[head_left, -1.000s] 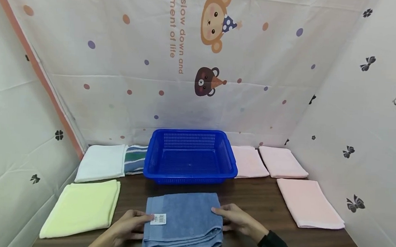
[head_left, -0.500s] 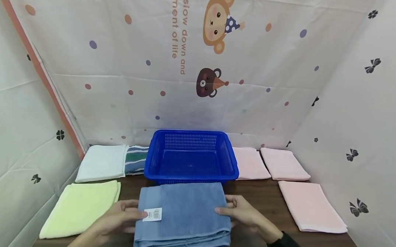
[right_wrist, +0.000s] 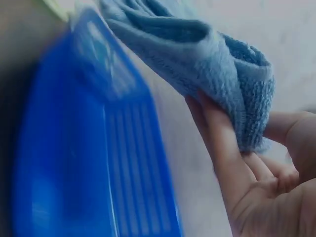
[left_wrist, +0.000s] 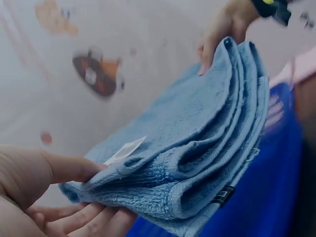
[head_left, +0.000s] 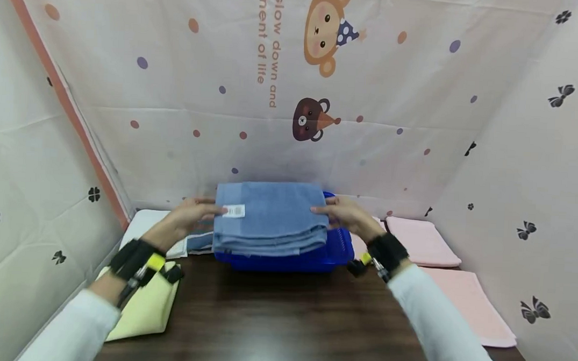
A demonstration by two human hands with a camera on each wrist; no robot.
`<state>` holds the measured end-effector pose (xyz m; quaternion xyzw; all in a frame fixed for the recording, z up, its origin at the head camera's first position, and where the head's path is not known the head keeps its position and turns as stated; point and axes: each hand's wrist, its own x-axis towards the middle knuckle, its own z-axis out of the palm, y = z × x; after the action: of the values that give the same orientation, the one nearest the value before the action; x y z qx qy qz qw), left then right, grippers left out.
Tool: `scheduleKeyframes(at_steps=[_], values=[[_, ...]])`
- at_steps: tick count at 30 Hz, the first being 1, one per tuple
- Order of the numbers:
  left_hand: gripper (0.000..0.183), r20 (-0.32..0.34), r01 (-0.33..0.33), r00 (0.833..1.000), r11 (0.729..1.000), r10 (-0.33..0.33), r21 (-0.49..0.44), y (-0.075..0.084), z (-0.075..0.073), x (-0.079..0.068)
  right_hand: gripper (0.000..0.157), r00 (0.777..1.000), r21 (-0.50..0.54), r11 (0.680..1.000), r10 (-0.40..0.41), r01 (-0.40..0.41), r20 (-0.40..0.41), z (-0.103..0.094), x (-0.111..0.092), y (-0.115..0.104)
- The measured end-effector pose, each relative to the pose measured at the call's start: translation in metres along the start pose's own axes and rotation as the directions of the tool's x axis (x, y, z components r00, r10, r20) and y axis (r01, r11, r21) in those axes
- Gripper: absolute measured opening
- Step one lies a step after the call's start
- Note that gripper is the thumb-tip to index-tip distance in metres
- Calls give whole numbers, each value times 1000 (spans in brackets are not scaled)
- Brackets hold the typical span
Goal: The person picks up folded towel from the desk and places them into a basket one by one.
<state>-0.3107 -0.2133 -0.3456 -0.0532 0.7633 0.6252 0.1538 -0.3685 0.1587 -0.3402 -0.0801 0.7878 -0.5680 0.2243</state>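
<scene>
A folded blue towel (head_left: pixel 278 212) with a white label (head_left: pixel 234 211) hangs in the air over the blue basket (head_left: pixel 285 263), hiding most of its inside. My left hand (head_left: pixel 192 216) pinches the towel's left edge, thumb on top beside the label and fingers underneath, as the left wrist view shows. At the opposite edge my right hand (head_left: pixel 348 215) pinches the layers the same way. Below the towel in the right wrist view, the basket's slotted wall (right_wrist: pixel 138 163) shows, apart from the cloth.
At the left lie a white towel (head_left: pixel 144 222), a striped towel (head_left: pixel 200 242) partly covered, and a yellow towel (head_left: pixel 148 303). Pink towels (head_left: pixel 422 240) lie at the right, one nearer the front (head_left: pixel 468 301). A printed curtain (head_left: pixel 251 146) stands behind the basket.
Both hands have lifted the blue towel off the table's front and carried it forward and up over the basket. Basket and other towels stay put.
</scene>
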Motion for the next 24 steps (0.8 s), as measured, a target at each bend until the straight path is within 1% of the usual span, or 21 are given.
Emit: scheduleKeyframes(at_steps=[1, 3, 5, 6, 7, 9, 10, 11, 12, 13, 14, 16, 17, 18, 20, 21, 22, 24], values=[[85, -7, 8, 1000, 1000, -8, 8, 5, -2, 14, 52, 1000, 3, 1000, 22, -22, -14, -2, 14, -4], [82, -33, 15, 999, 999, -13, 44, 11, -4, 40, 27, 998, -23, 998, 56, -57, -39, -5, 38, -9], [76, -76, 18, 997, 994, -10, 103, 14, -4, 61, 16, 992, -62, 993, 94, -99, -79, -4, 56, -10], [68, -105, 24, 994, 991, -10, 132, 14, -3, 69, 16, 989, -89, 990, 104, -113, -101, -3, 63, -9], [54, -127, 24, 992, 987, -3, 162, 14, -2, 77, 18, 987, -107, 986, 113, -125, -114, -1, 69, -9], [26, -165, 14, 986, 973, 25, 232, 11, 0, 89, 30, 981, -145, 978, 127, -149, -149, 5, 78, -6], [20, -177, 9, 983, 960, 42, 279, 10, 2, 94, 38, 976, -142, 976, 144, -167, -161, 7, 82, -4], [23, -179, 0, 982, 948, 60, 318, 8, 5, 99, 46, 973, -157, 971, 152, -179, -171, 10, 85, -1], [28, -181, -11, 980, 932, 82, 363, 6, 8, 103, 51, 969, -167, 967, 158, -190, -190, 12, 87, 1], [30, -185, -19, 977, 911, 104, 412, 4, 10, 106, 51, 964, -179, 962, 166, -205, -209, 14, 90, 4], [26, -189, -20, 975, 891, 119, 454, 3, 13, 108, 52, 958, -216, 951, 167, -219, -235, 16, 93, 6], [19, -202, -13, 969, 845, 143, 535, 1, 19, 112, 52, 946, -300, 920, 168, -251, -277, 21, 99, 10], [21, -207, -6, 967, 829, 147, 559, 0, 23, 114, 51, 940, -358, 894, 163, -269, -300, 23, 101, 12], [27, -216, 9, 965, 809, 146, 587, -1, 26, 116, 51, 933, -399, 870, 164, -290, -320, 25, 103, 14], [47, -227, 37, 965, 784, 134, 620, -2, 32, 120, 49, 923, -466, 821, 179, -331, -340, 29, 106, 17], [54, -233, 52, 964, 769, 127, 637, -3, 35, 123, 49, 920, -478, 808, 191, -346, -343, 30, 108, 19], [60, -239, 68, 963, 750, 122, 658, -4, 38, 127, 51, 917, -478, 803, 204, -356, -342, 30, 110, 20], [69, -253, 92, 958, 695, 132, 713, -7, 43, 134, 56, 913, -472, 797, 234, -377, -334, 29, 116, 25]])
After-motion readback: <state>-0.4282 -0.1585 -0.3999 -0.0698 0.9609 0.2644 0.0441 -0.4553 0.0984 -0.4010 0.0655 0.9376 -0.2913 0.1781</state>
